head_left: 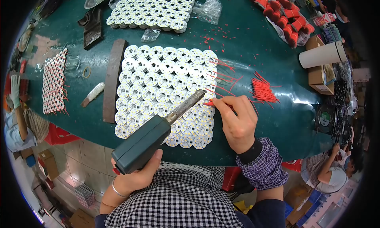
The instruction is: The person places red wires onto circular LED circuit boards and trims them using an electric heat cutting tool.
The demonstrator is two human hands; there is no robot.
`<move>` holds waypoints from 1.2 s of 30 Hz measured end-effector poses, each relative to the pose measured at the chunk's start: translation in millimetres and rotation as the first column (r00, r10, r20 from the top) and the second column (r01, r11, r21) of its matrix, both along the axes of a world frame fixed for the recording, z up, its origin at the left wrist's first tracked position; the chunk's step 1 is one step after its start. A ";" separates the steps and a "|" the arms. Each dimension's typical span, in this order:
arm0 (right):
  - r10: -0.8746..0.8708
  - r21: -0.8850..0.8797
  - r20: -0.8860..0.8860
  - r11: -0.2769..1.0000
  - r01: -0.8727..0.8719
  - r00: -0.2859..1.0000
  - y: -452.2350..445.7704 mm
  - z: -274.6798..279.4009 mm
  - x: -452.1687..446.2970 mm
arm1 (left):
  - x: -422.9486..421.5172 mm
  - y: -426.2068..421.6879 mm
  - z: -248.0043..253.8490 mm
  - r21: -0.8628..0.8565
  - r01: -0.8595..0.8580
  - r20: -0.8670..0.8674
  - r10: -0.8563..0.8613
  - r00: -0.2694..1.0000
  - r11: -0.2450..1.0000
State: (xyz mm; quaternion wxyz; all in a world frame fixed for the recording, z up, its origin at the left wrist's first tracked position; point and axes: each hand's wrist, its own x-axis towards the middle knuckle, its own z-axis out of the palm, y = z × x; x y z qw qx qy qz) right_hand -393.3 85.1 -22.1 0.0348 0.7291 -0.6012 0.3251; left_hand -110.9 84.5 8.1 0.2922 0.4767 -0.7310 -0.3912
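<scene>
My left hand [142, 175] is closed around the dark green handle of a soldering gun [143, 141]. The gun's metal barrel reaches up and right, its tip over the right edge of a panel of round white LED boards [152, 80]. There, my right hand [240, 123] pinches a short red wire [209, 103] beside the tip. Whether tip and wire touch is too small to tell. Several red wires [225, 78] stick out from the panel's right-hand boards. Farther right lies a loose pile of cut red wires [264, 89].
A rusty metal bar [114, 81] runs along the panel's left side. Beyond are stacked LED boards [152, 8], a dark metal holder [93, 29] and red wire bundles [282, 18]. A wired panel [54, 82] lies far left, a white cylinder [322, 54] right. Other people sit at both sides.
</scene>
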 end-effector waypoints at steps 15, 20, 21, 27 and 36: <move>0.026 -0.046 -0.035 0.999 -0.028 0.999 4.1 0.7 1.7 | 7.8 2.9 -3.0 -0.112 0.055 0.121 -0.041 0.992 0.992; 0.008 0.009 0.000 1.000 -0.008 1.000 8.8 -1.8 1.4 | -6.1 -3.3 8.7 0.459 -0.168 -0.152 0.264 0.953 0.872; 0.008 0.006 0.002 1.000 -0.008 1.000 8.5 -0.6 1.6 | -7.2 -4.0 7.8 0.460 -0.165 -0.154 0.262 0.953 0.872; 0.001 0.004 0.022 1.000 -0.001 1.000 6.9 -1.2 2.5 | -10.6 -7.2 -5.1 0.419 -0.095 -0.301 0.237 0.924 0.903; -0.092 0.065 0.086 0.994 0.087 0.992 28.5 8.1 -18.8 | -23.2 -21.4 -22.4 0.497 -0.101 -0.622 0.435 0.651 0.862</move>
